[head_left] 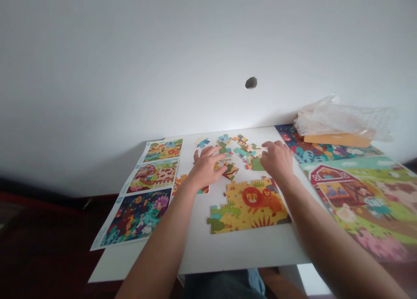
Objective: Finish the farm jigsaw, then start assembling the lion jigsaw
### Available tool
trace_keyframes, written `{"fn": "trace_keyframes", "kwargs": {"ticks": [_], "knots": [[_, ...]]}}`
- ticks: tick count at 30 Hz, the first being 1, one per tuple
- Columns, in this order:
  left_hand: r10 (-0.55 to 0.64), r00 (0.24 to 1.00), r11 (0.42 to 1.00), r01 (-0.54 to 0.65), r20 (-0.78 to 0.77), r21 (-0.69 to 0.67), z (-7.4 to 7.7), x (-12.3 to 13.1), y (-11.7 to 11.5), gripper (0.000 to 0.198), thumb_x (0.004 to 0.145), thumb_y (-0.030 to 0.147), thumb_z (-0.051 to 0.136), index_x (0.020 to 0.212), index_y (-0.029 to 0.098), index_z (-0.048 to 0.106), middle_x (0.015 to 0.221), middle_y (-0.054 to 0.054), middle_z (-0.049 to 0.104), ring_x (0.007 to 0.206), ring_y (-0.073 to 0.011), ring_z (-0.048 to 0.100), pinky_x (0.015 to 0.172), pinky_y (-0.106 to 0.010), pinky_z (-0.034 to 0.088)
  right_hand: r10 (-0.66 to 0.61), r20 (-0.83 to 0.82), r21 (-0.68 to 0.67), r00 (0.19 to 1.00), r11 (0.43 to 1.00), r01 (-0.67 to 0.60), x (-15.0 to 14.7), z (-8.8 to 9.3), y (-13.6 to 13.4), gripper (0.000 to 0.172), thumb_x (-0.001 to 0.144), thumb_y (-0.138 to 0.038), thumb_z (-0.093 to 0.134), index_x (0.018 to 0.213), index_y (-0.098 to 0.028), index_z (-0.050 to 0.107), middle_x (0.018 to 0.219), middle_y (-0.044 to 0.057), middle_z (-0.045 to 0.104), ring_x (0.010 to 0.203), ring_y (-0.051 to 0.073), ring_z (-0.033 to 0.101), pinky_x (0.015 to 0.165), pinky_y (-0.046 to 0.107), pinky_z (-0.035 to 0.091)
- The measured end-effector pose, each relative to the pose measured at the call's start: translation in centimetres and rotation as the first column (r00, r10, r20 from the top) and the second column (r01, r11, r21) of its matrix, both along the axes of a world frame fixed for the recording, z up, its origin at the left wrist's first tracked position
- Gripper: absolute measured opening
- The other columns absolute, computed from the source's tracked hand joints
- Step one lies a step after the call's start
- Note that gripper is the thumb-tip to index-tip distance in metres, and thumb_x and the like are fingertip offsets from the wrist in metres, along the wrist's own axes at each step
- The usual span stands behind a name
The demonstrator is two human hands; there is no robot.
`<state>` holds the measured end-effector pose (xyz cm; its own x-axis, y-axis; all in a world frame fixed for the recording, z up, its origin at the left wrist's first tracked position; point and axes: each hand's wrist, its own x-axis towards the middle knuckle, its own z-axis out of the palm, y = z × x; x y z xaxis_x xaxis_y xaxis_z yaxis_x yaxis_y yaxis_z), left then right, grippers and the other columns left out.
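My left hand point(206, 166) lies open over several loose puzzle pieces, fingers spread, hiding part of them. A dark green and brown piece point(231, 171) sits by its thumb. Closed fingers bring my right hand point(277, 158) to the edge of a green puzzle piece point(258, 164), which it appears to grip; the fingertips are partly hidden. Nearer me is a joined puzzle section point(256, 203) with two lions and a crocodile. Other loose pieces, such as a blue one point(202, 143), are scattered behind and between my hands.
At the left, a printed sheet point(146, 177) with three pictures hangs over the edge of the white table point(202, 255). A farm picture point(368, 203) and a dark forest picture point(319, 153) lie right, under an orange packet point(339, 139) and clear plastic bag point(342, 116). A wall point(195, 73) rises behind.
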<state>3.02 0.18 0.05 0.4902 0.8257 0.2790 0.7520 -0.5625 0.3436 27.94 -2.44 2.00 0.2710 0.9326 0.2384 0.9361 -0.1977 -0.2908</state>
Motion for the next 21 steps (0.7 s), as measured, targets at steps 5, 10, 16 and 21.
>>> {"fn": "trace_keyframes", "kwargs": {"ticks": [5,10,16,21], "knots": [[-0.135,0.99,0.991,0.135,-0.027,0.005,-1.0,0.9,-0.6,0.03,0.083,0.035,0.07,0.112,0.03,0.071,0.145,-0.004,0.051,0.139,-0.0382,0.031,0.113,-0.07,0.011,0.0,0.015,-0.305,1.0,0.952,0.004,2.9,0.0,0.3,0.056,0.077,-0.06,0.064,0.107,-0.013,0.069,0.105,0.022,0.068,0.099,0.036,0.064,0.076,0.04,0.045],[-0.221,0.975,0.975,0.221,-0.016,0.016,-0.6,0.5,-1.4,0.032,0.083,0.036,0.071,0.115,0.029,0.071,0.145,-0.005,0.052,0.139,-0.0356,0.032,0.114,-0.064,0.019,0.06,0.005,-0.415,0.998,0.908,-0.052,2.4,-1.2,1.0,0.045,0.073,-0.058,0.07,0.09,-0.016,0.071,0.096,0.017,0.071,0.093,0.03,0.067,0.072,0.033,0.045],[-0.465,0.885,0.882,0.462,-0.014,-0.091,-0.1,2.4,-2.9,0.047,0.077,0.052,0.074,0.118,0.029,0.069,0.137,-0.005,0.059,0.139,-0.0358,0.032,0.115,-0.056,0.023,0.099,-0.01,-0.396,0.995,0.913,-0.095,2.4,-1.5,1.3,0.038,0.076,-0.054,0.068,0.083,-0.017,0.069,0.088,0.015,0.071,0.087,0.027,0.067,0.067,0.031,0.043],[-0.534,0.845,0.833,0.523,-0.017,-0.181,-0.1,3.1,-3.8,0.055,0.076,0.041,0.076,0.128,0.029,0.063,0.142,-0.003,0.055,0.138,-0.0362,0.031,0.114,-0.056,0.024,0.103,-0.005,-0.401,0.995,0.911,-0.097,2.3,-1.8,1.2,0.039,0.077,-0.055,0.065,0.084,-0.017,0.07,0.088,0.015,0.071,0.083,0.027,0.067,0.065,0.032,0.042]]}}
